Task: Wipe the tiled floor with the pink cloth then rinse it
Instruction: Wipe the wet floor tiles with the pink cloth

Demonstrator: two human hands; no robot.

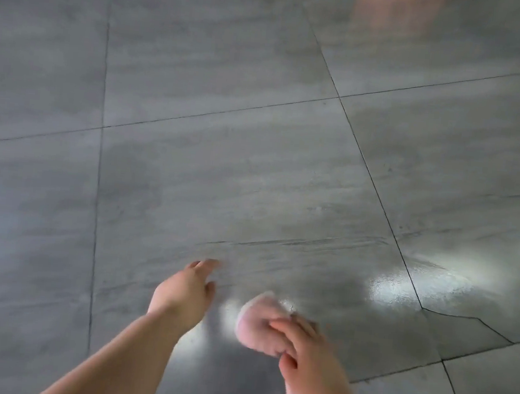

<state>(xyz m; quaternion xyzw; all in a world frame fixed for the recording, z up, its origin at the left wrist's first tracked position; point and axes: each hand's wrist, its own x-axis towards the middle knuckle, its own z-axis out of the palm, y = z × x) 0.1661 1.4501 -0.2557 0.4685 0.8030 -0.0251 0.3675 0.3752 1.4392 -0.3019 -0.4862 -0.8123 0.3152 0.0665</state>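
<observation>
I see the pink cloth (257,325) bunched into a wad on the tiled floor (224,161), low and right of centre. Right hand (307,365) grips it, with the fingers (289,329) curled over its near-right side and the thumb at its lower edge. Most of the wad sticks out left of the fingers. Left hand (184,292) is just beside the cloth on its left, not touching it, fingers loose, holding nothing. Can't tell if it touches the floor. Both hands are blurred. There's a wet sheen (402,286) right of the cloth and a tile crack (475,319) beyond.
</observation>
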